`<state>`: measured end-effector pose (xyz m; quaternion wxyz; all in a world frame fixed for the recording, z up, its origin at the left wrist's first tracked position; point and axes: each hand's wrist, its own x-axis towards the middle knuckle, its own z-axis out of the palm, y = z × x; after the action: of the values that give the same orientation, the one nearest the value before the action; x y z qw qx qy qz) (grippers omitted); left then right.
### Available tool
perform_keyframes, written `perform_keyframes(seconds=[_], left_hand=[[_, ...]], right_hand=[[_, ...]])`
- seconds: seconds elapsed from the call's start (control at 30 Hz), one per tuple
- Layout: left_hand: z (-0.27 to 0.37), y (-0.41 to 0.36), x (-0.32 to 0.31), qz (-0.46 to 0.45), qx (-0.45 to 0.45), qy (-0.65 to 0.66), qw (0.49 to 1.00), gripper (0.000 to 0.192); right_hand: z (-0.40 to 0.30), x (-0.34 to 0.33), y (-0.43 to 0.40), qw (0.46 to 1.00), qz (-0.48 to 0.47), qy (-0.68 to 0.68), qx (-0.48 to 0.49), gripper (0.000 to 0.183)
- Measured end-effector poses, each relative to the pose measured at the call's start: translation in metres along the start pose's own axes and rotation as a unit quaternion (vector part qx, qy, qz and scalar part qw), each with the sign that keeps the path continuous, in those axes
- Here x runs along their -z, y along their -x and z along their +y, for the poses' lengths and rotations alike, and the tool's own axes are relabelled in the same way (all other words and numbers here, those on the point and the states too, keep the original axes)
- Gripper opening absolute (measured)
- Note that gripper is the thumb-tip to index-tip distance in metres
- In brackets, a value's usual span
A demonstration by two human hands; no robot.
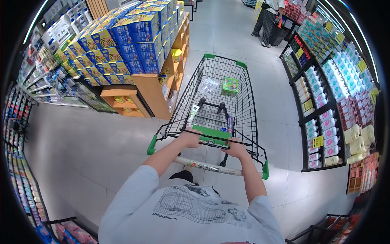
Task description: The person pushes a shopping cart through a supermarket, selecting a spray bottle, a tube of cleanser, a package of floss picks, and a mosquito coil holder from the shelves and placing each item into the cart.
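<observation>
Before me stands a black wire shopping cart (210, 64) with green corner pieces. My left hand (192, 138) grips the near top rim of its basket, at the left of the green plastic panel (210, 133). On the same rim, at the panel's right end, my right hand (237, 148) is closed. The white push handle (210, 167) crosses below my forearms, and neither hand is on it. Inside the basket lie a green box (230, 86), a clear plastic packet (208, 86), a white and green tube (193, 113) and a slim purple package (230, 122).
Boxes of mosquito coils (103, 42) are stacked on a wooden shelf unit (152, 97) close at left. Bottles fill a black display rack (326, 137) at right. Ahead, a person (269, 21) stands beside a dark shopping basket (278, 35). Grey tiled floor (76, 146) runs between.
</observation>
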<state>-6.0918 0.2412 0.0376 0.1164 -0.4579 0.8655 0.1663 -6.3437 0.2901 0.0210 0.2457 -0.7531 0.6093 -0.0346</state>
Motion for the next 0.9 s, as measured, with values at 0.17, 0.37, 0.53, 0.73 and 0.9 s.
perform_keyframes(seconds=[0.17, 0.37, 0.53, 0.73, 0.9], left_hand=[[-0.002, -0.071, 0.026, -0.002, -0.013, 0.02, 1.0, 0.044], [-0.033, -0.151, 0.052, -0.016, -0.025, 0.027, 0.999, 0.048], [-0.059, -0.208, 0.086, 0.022, -0.048, 0.033, 0.998, 0.048], [-0.081, -0.267, 0.105, 0.041, -0.071, 0.023, 0.996, 0.05], [-0.09, -0.321, 0.12, 0.034, -0.063, 0.02, 0.997, 0.05]], right_hand=[[0.046, 0.033, -0.049, 0.999, 0.018, 0.027, 0.007, 0.038], [0.076, 0.057, -0.117, 0.996, 0.073, 0.042, -0.018, 0.046], [0.098, 0.075, -0.174, 0.993, 0.088, 0.08, -0.008, 0.038], [0.122, 0.101, -0.226, 0.998, 0.056, 0.031, -0.01, 0.035], [0.147, 0.142, -0.274, 0.999, 0.036, 0.024, -0.019, 0.033]])
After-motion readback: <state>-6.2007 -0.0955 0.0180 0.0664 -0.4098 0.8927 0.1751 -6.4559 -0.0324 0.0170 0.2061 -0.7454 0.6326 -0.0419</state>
